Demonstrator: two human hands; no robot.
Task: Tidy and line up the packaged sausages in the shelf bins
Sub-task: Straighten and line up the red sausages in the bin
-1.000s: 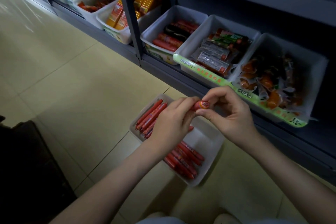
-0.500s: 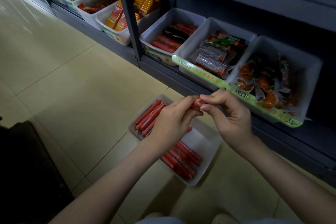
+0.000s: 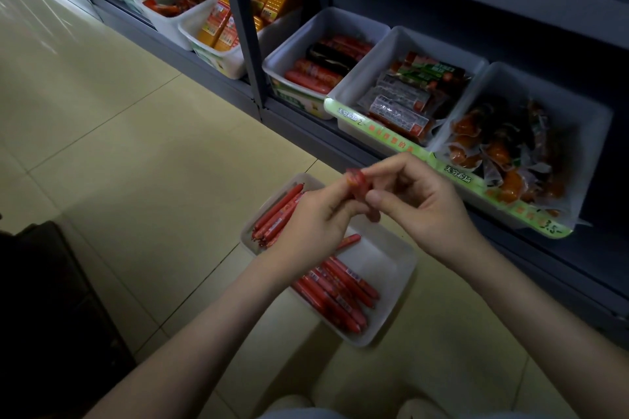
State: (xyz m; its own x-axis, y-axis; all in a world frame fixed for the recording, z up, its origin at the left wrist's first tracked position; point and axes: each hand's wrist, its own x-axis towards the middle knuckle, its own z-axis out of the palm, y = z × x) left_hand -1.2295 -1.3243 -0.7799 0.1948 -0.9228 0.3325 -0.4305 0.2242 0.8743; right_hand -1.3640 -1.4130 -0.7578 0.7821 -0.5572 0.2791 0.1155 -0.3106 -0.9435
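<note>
- Both hands are up in the middle of the frame, meeting on one small red sausage [image 3: 356, 182], which is held in the air above the floor bin.
- Left hand [image 3: 308, 226]: fingers curled, and its grip is closed on the lower end of that sausage with the fingertips.
- Right hand [image 3: 422, 211]: thumb and forefinger are pinched on the upper end. That grip is tight too, and the other fingers are loosely curled behind.
- The sausage is a bit blurry, so I can't read the wrapper.
- Below the hands a white bin [image 3: 384, 258] sits on the tiled floor [image 3: 136, 163], just in front of the bottom shelf.
- In that bin, one bundle of red sausage sticks [image 3: 277, 214] lies at the upper-left end, partly hidden by the left hand. A second bundle [image 3: 340, 292] lies at the lower end, with bare white between them.
- On the shelf, upper right of the frame, three white bins sit side by side. One [image 3: 289, 54] holds red and dark sausages, the middle one [image 3: 371, 68] flat sealed packs, and the right one [image 3: 585, 133] orange snack packs.
- A green price strip [image 3: 391, 136] runs along the front of the last two.
</note>
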